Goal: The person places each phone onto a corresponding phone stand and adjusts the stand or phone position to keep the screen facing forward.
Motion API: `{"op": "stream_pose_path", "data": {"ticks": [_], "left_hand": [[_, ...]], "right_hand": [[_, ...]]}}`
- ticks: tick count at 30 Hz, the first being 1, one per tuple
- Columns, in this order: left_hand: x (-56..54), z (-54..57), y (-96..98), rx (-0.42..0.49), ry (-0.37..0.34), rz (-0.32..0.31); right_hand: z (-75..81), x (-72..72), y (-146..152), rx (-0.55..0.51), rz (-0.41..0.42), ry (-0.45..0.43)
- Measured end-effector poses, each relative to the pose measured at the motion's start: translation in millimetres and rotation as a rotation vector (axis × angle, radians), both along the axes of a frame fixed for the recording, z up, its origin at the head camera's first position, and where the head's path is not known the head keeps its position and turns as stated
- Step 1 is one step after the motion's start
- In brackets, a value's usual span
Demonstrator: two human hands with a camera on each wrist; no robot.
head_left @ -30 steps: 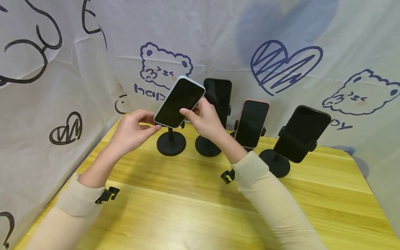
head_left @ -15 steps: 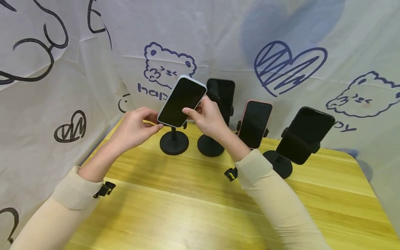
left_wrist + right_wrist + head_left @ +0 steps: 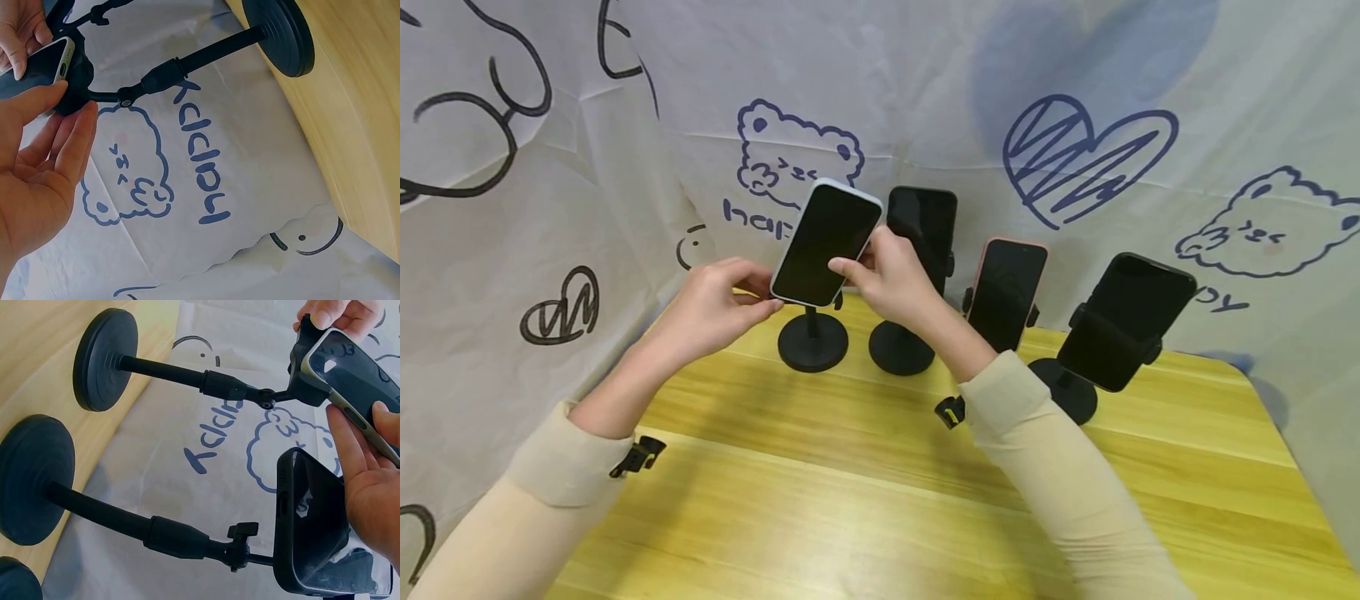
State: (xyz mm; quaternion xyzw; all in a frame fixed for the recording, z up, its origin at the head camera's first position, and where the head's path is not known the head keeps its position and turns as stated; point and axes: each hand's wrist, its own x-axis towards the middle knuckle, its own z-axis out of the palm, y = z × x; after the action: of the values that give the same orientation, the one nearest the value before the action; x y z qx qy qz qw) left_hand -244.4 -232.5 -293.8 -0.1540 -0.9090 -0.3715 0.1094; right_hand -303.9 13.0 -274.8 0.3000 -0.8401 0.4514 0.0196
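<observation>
A white-edged smartphone leans at a slant in the clamp of the leftmost black phone stand. My right hand pinches this phone by its right edge, thumb on the screen and fingers behind. At the lower left corner my left hand grips the side of the clamp between thumb and fingers. The phone's bottom edge and port face the left thumb in the left wrist view. In the right wrist view the clamp touches the phone's side; its far side is partly hidden.
To the right stand a black phone on its stand, a pink-edged phone and another black phone, each held in a black stand. They rest on a wooden table before a white cloth with drawings.
The white-edged phone's top has swung a little to the left, so it leans less. My right hand has moved slightly with it; the left hand keeps its place at the clamp.
</observation>
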Motion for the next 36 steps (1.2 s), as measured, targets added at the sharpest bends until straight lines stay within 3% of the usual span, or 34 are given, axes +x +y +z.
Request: {"op": "stream_pose_path", "data": {"ticks": [15, 21, 30, 36], "left_hand": [[0.7, 6.4, -4.9, -0.042, -0.015, -0.025], [0.9, 9.4, -7.1, -0.081, -0.014, -0.037], [0.6, 10.1, -8.8, -0.098, 0.0, -0.04], [-0.7, 13.1, -6.5, -0.096, 0.0, -0.015]], "right_hand": [[1.9, -1.5, -2, 0.059, 0.012, 0.004], [2.7, -2.1, -2, 0.061, 0.063, 0.042], [12.4, -2.8, -6, 0.146, 0.125, 0.056], [19.3, -3.5, -7, 0.179, 0.11, 0.04]]}}
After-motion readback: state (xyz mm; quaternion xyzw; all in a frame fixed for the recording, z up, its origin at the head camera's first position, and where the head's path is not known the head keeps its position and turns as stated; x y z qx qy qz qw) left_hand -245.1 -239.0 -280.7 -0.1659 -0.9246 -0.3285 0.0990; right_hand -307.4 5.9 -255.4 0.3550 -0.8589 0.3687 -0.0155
